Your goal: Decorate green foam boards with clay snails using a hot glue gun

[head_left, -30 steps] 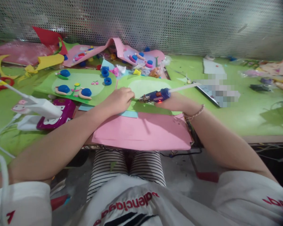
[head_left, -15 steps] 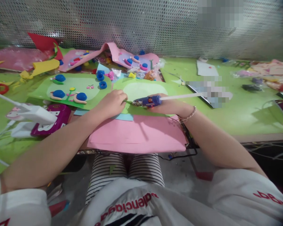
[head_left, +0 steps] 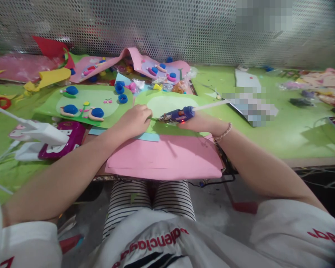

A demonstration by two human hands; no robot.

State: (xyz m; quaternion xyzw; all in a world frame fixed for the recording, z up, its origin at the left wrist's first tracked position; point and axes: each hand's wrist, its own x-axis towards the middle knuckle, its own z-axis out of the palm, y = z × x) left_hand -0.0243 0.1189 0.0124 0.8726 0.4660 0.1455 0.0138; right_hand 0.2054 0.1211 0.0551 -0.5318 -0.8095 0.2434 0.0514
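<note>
My right hand (head_left: 199, 122) is closed around a blue hot glue gun (head_left: 181, 114), a long whitish glue stick (head_left: 210, 105) jutting from its rear. A small red light glows on the gun. Its nozzle points left, close to a thin green strip (head_left: 154, 119). My left hand (head_left: 138, 118) pinches that strip between curled fingertips; the nozzle seems to meet it, but contact is hard to make out. Both hands are over a green foam sheet (head_left: 164, 128) with a paler green oval (head_left: 170, 102).
Left of my hands lies a green sheet (head_left: 48, 109) with blue-shelled snail figures (head_left: 97, 112). Pink sheets (head_left: 162, 156) lie at the table's front edge. A purple power socket (head_left: 75, 137) with white plugs stands at left. A phone-like object (head_left: 240, 109) lies at right.
The glue gun has tilted, its rear end and glue stick rising. My left hand still pinches the green strip in nearly the same place.
</note>
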